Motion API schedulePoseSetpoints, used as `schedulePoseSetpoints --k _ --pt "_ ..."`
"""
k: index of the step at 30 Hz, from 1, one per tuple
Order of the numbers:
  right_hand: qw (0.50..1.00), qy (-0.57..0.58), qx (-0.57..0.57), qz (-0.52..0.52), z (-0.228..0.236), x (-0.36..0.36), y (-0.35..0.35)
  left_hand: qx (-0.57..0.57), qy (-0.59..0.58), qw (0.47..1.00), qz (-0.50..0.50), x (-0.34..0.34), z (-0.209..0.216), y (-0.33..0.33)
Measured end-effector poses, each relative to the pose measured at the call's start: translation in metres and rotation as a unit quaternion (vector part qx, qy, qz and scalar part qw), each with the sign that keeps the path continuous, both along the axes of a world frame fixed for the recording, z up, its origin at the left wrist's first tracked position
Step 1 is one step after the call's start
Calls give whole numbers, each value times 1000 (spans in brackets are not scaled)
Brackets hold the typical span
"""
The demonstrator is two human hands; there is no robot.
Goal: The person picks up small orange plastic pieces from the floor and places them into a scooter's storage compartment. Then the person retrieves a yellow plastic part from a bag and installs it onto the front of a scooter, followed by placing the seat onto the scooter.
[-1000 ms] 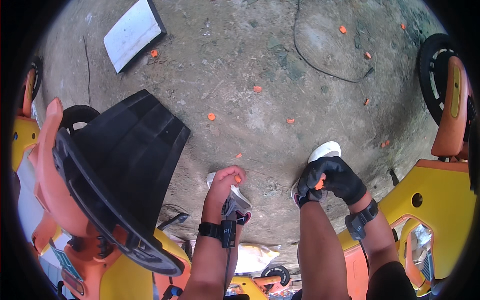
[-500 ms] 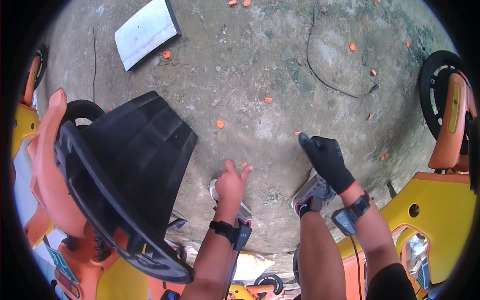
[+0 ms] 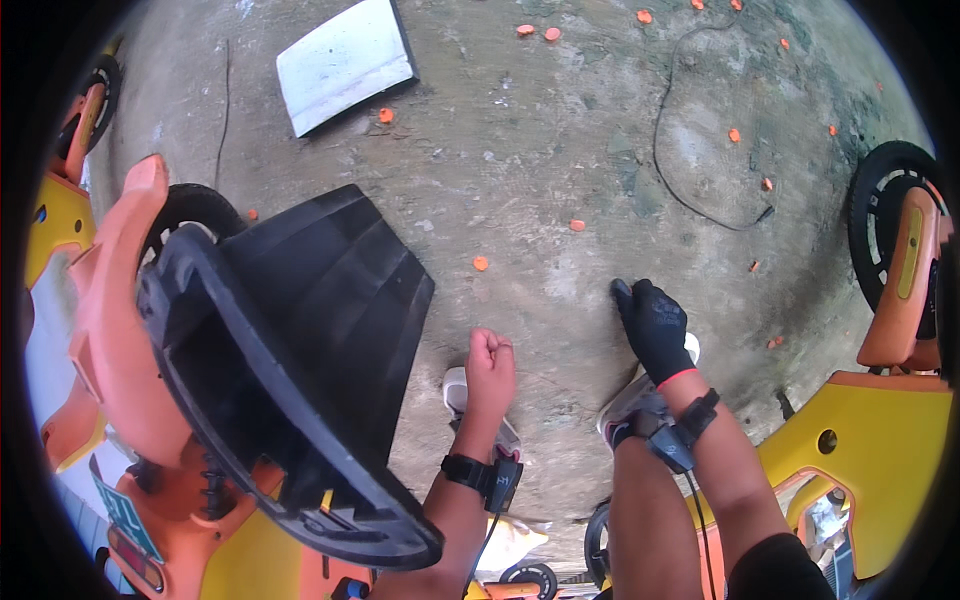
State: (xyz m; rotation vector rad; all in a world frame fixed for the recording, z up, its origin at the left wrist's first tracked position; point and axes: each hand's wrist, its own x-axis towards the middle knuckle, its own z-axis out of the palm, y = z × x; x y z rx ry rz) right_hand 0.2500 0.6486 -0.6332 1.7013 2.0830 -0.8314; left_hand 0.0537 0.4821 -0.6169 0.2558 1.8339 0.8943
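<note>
Over the concrete floor, my bare left hand (image 3: 490, 368) is closed, its thumb and fingers pressed together. Whatever it may hold is hidden. To its right, my right hand (image 3: 655, 322) wears a black glove, with the fingers curled and the fingertips near the floor; nothing can be made out in them. The nearest loose bit is a small orange piece (image 3: 480, 264), lying just beyond my left hand. Another orange piece (image 3: 577, 225) rests farther off, between the two hands. Several more are scattered toward the far side and the right.
A large black plastic bin (image 3: 330, 290) stands tilted at left, beside an orange and yellow scooter (image 3: 120, 330). Another yellow scooter (image 3: 850, 440) is at right. A white slab (image 3: 345, 65) and a thin black cable (image 3: 658, 130) lie on the floor farther off. My shoes are below my hands.
My left fingers, apart before, have closed, and the orange piece beside them no longer shows. My gloved fingers have curled in; the orange piece at their tip is out of sight. The view has shifted.
</note>
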Motion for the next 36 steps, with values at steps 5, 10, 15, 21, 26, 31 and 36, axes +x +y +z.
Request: schedulePoseSetpoints --k 5,10,15,21,26,31,36 --pt "794 243 -329 -449 23 43 -9 73 -128 982 116 -32 7 36" --pt "858 443 -160 -206 68 122 -16 -165 306 915 -206 -34 -7 67" --pt "627 492 -287 -532 86 185 -38 -318 411 824 -225 -32 -27 93" --pt "394 598 -242 -655 62 222 -80 -267 449 773 -359 -36 -27 92" --pt "314 574 -121 -747 25 250 -90 -211 464 797 -323 -31 -31 90" --pt "505 202 103 -832 -16 278 -58 -65 141 985 80 -4 -17 114" --pt "686 0 236 -688 -39 301 -22 49 -106 979 169 39 26 154"
